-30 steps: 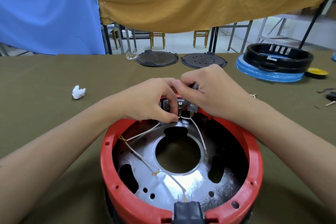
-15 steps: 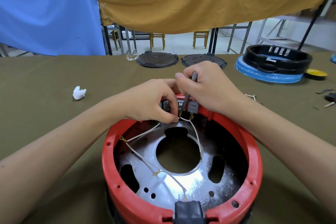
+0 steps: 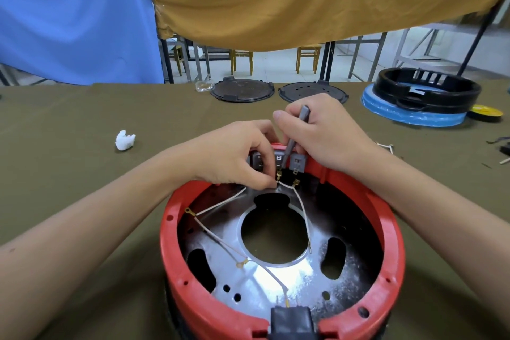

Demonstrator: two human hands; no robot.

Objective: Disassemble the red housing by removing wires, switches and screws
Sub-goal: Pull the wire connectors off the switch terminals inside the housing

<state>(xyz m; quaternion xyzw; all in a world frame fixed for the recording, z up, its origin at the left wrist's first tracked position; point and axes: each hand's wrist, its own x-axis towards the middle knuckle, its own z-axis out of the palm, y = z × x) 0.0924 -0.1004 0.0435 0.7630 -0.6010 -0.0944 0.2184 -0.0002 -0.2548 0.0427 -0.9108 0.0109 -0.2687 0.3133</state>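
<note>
The round red housing (image 3: 176, 262) sits open side up in front of me, with a shiny metal plate (image 3: 278, 284) inside. Thin white wires (image 3: 220, 201) with brass terminals run across the plate to grey switches (image 3: 298, 161) on the far rim. My left hand (image 3: 237, 157) pinches a brass wire terminal at the middle switch. My right hand (image 3: 317, 130) grips a slim grey tool (image 3: 299, 124), its tip down against the switch block. A black plug block (image 3: 289, 320) sits in the near rim.
On the olive table lie a white crumpled scrap (image 3: 125, 140) at left, two dark round lids (image 3: 242, 90) at the back, a black ring on a blue disc (image 3: 422, 96) and a yellow disc (image 3: 487, 112) at right, plus small parts at the right edge.
My right hand has lifted and tilted back, so the grey tool now shows upright in its grip. My left hand stays pinched at the switch terminal.
</note>
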